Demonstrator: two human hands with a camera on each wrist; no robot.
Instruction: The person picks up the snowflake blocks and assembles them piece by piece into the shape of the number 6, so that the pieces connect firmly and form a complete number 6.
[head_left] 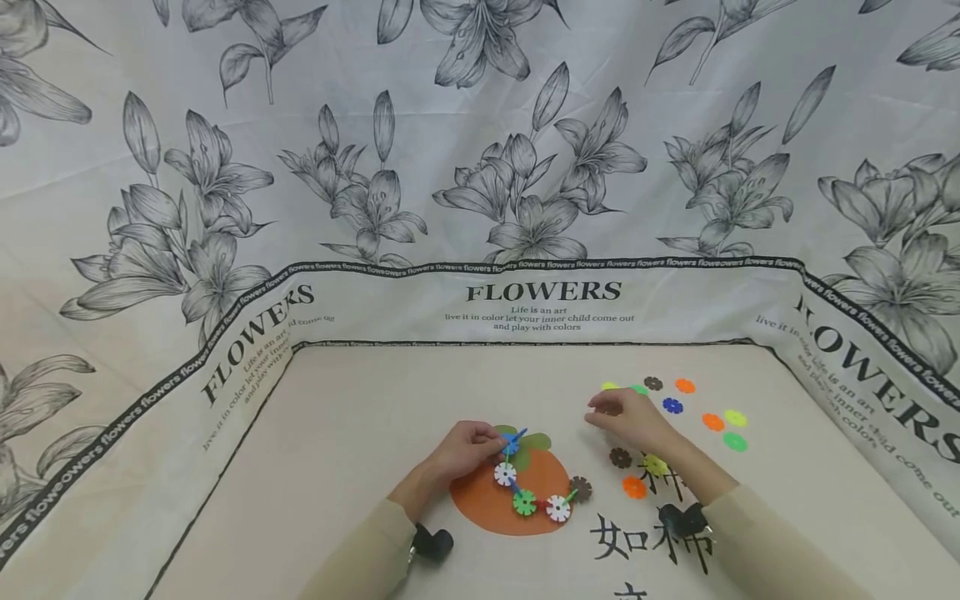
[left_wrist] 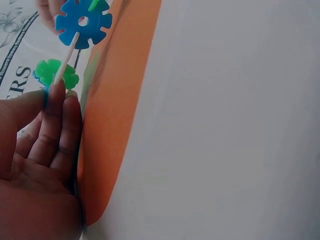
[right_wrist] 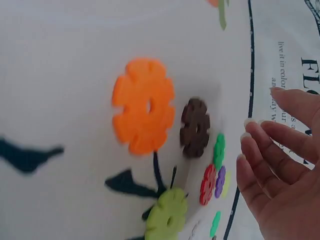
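My left hand (head_left: 467, 450) pinches the upper left end of a chain of notched plastic discs, by a blue disc (head_left: 510, 446). Slotted edge to edge below it run a white disc (head_left: 501, 475), a green disc (head_left: 520, 504), another white disc (head_left: 553, 510) and a brown disc (head_left: 582, 487), with edge-on discs between them. In the left wrist view, thumb and fingertips meet beneath a blue disc (left_wrist: 67, 22); a green disc (left_wrist: 46, 71) shows behind. The right hand (head_left: 636, 418) hovers above the loose discs, fingers spread and relaxed, holding nothing.
Loose discs lie to the right: orange (head_left: 634, 488), dark brown (head_left: 619, 457), yellow (head_left: 655, 465), blue (head_left: 672, 406), green (head_left: 735, 442) and several more. Beneath the chain is a printed orange persimmon (head_left: 480, 508) on the pale cloth. A flower-printed curtain (head_left: 390, 308) encloses the back and sides.
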